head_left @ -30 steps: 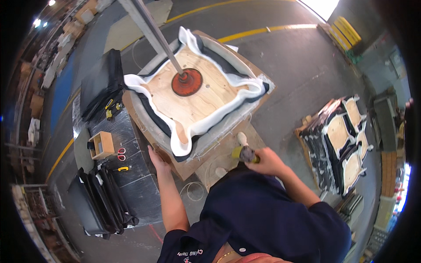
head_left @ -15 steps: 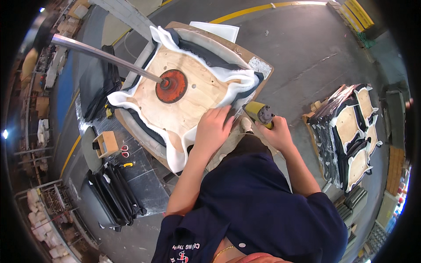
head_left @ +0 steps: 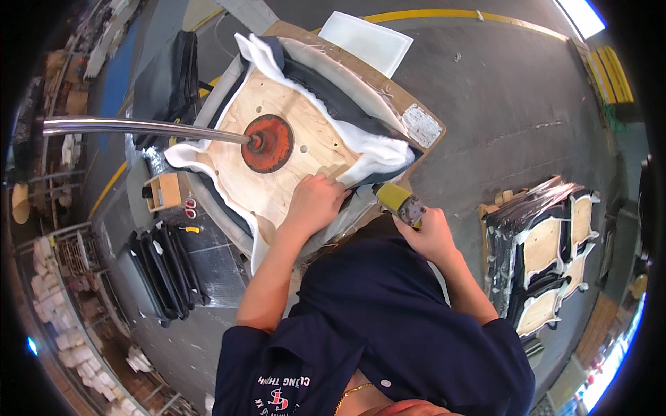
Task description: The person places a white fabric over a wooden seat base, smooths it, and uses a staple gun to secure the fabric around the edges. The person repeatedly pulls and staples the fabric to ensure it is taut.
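A plywood seat panel [head_left: 312, 125] lies underside up, with white padding [head_left: 378, 158] and a black cover [head_left: 322, 97] around its edges. Pressing on the panel's middle is a red round disc [head_left: 277, 149] at the end of a metal rod [head_left: 152, 127]. My left hand [head_left: 312, 204] has its fingers curled over the near edge of the seat, gripping the cover edge there; the fingertips are partly hidden. In my right hand [head_left: 431, 236] is a yellow staple gun [head_left: 397, 200], its nose close to the seat's near right edge. Whether the nose touches the cover I cannot tell.
A board [head_left: 433, 114] supports the seat in a grey padded frame. At the left, folded black covers [head_left: 163, 277], a small wooden box [head_left: 166, 191], red-handled scissors [head_left: 190, 206] and a yellow cutter [head_left: 189, 229] lie on a table. Stacked seat panels [head_left: 541, 249] stand right.
My left hand has shifted left along the near edge, and its fingers are more curled. The staple gun has come lower and closer to that edge. The whole view has shifted somewhat.
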Motion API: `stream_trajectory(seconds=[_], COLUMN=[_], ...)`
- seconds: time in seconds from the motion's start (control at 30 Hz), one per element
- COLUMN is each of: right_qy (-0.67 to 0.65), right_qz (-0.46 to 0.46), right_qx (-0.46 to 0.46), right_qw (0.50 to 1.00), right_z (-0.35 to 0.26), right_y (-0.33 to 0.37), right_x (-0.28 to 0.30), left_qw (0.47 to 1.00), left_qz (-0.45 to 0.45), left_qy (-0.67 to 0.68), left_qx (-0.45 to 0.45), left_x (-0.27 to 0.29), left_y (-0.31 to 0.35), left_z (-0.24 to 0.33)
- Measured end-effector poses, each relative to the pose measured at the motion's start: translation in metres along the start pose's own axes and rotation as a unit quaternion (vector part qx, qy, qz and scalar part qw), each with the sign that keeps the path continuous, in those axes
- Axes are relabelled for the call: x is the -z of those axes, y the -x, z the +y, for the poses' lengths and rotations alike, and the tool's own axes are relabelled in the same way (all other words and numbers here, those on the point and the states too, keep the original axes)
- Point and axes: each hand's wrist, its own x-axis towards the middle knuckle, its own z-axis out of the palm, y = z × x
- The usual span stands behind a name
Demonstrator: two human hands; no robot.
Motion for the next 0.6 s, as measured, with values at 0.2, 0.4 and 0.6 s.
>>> stream_trajectory(seconds=[0.2, 0.4, 0.6], right_qy=[0.096, 0.185, 0.236], right_qz=[-0.034, -0.036, -0.022], right_qx=[0.023, 0.016, -0.013], right_qw=[0.995, 0.982, 0.971], right_z=[-0.043, -0.082, -0.103], right_y=[-0.025, -0.045, -0.054], right_x=[-0.010, -0.034, -0.065], left_qw=[0.997, 0.992, 0.980], left_qz=[-0.034, -0.006, 0.065], left_qy=[0.069, 0.112, 0.160], left_qx=[-0.015, -0.060, -0.097], left_x=[0.002, -0.005, -0.022], left_y=[-0.013, -0.001, 0.015], left_z=[-0.049, -0.073, -0.085])
